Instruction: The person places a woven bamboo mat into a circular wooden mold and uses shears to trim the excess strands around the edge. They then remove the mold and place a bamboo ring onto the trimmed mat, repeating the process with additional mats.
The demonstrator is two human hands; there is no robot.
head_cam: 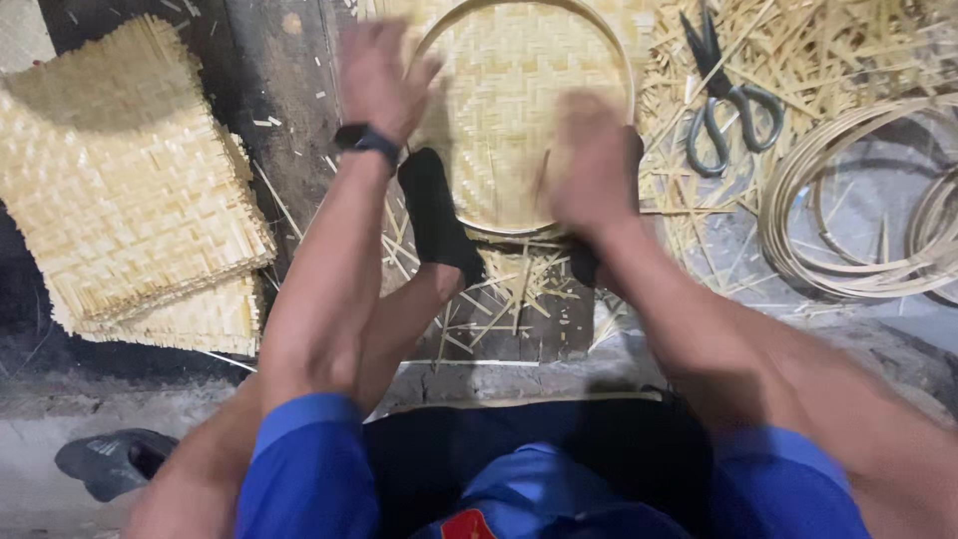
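- Here, the left hand (377, 75) lies with its fingers spread and flat on the left rim of a round woven bamboo tray (519, 110); motion blur hides the fingertips.
- The right hand (594, 165) is blurred too, palm down on the tray's lower right edge; I cannot tell whether its fingers curl over the rim.
- The tray lies on the floor just ahead of the person, braced at its near edge by two feet in black socks (439, 215).
- It looks light and springy: the thin weave would flex and dent under pressure, while the hoop rim is the stiff part, so the rim is the place to grip.
- Outward: scissors (726, 100) on loose bamboo strips (848, 50), coiled bamboo hoops (858, 200) at right, stacked woven mats (130, 200) at left.
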